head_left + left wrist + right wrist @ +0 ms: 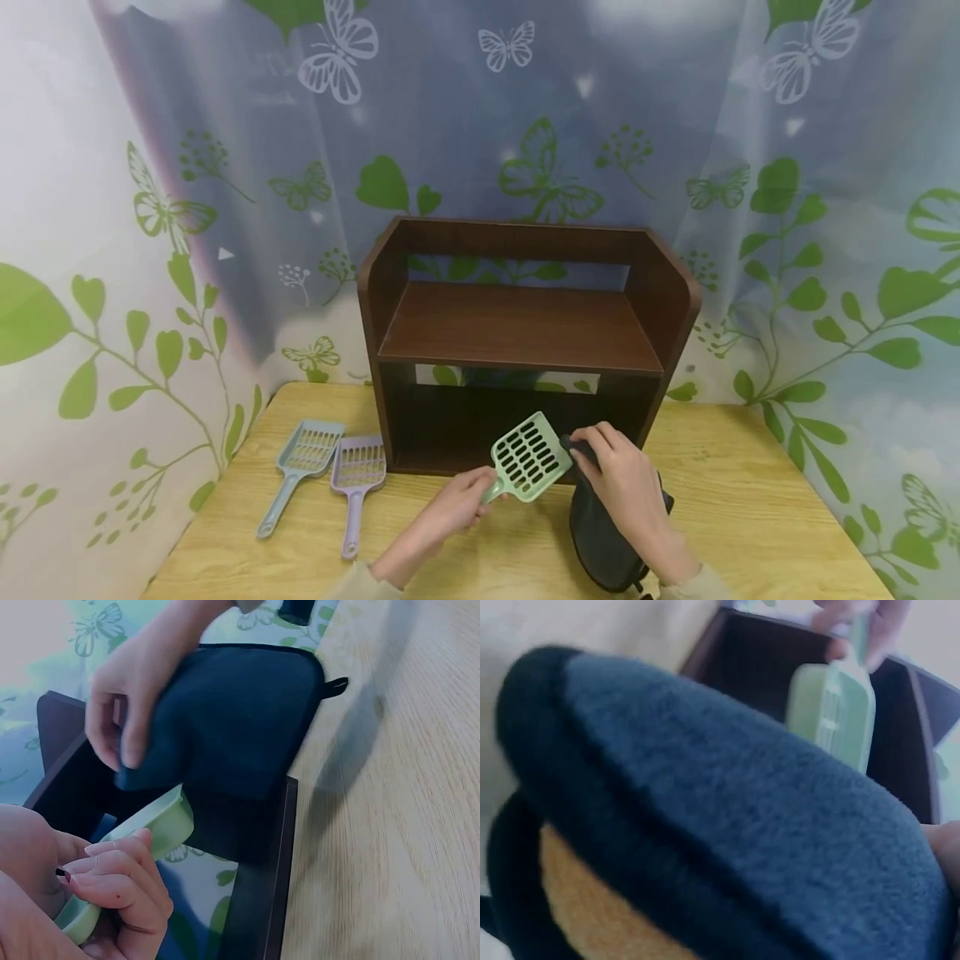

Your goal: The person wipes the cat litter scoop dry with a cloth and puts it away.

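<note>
My left hand (459, 502) grips the handle of a light green slotted litter scoop (531, 457), its head tilted up toward the right hand. In the left wrist view the fingers (124, 889) curl round the green handle. My right hand (626, 487) pinches the edge of a dark cloth pad (597, 533) that hangs down beside the scoop. A small loop shows at the pad's corner (330, 686). Up close in the right wrist view, the pad has fuzzy dark blue fabric (727, 780) and a yellow-orange patch (604, 896). The scoop's tip and the pad's top are close together; contact cannot be told.
A dark brown two-tier shelf (525, 329) stands at the back of the wooden table (750, 500). To its left lie a blue litter scoop (303, 454) and a purple litter scoop (358, 475). A butterfly-patterned curtain (465, 117) hangs behind and on both sides.
</note>
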The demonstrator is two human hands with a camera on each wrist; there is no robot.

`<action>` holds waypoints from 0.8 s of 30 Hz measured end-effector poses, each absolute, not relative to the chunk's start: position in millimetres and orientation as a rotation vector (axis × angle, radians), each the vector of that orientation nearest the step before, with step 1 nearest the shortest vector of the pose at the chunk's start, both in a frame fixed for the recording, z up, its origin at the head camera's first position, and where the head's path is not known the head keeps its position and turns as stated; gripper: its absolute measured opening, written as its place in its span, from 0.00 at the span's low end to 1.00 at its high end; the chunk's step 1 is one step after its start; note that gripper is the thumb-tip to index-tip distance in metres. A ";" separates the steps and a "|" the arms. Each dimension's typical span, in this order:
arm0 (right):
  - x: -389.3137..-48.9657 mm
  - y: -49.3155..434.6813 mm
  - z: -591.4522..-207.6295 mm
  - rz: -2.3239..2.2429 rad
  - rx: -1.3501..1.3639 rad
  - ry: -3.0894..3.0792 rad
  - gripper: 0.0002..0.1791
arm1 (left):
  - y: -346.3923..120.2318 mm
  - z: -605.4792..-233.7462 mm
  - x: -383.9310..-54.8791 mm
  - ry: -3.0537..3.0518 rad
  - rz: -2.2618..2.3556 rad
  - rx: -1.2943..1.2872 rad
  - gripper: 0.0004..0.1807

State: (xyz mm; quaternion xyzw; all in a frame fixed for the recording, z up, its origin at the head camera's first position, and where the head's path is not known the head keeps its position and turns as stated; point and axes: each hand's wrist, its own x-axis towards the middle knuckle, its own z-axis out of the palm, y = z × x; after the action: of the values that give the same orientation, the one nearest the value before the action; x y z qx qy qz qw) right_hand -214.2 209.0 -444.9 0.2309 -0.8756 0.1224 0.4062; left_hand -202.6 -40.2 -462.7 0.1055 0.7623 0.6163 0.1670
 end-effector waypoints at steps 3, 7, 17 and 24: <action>-217.0 208.6 -434.7 0.348 0.564 -2.164 0.20 | -38.4 -463.4 -202.9 2.148 1.754 0.312 0.20; -220.6 200.0 -432.9 0.364 0.601 -2.134 0.19 | -33.9 -461.9 -202.1 2.100 1.757 0.344 0.20; -226.9 170.1 -448.5 0.368 0.595 -2.104 0.19 | -25.9 -453.6 -199.4 2.044 1.774 0.360 0.21; -225.0 155.3 -452.7 0.448 0.696 -2.131 0.23 | -27.7 -451.3 -201.2 2.040 1.777 0.389 0.22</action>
State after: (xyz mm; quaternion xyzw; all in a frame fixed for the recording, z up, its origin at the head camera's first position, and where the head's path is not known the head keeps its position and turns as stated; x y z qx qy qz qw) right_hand -225.0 155.3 -452.7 0.2771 -0.8482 0.1781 0.4149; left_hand -201.2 -27.7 -451.3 0.1394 0.7310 0.6365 0.2028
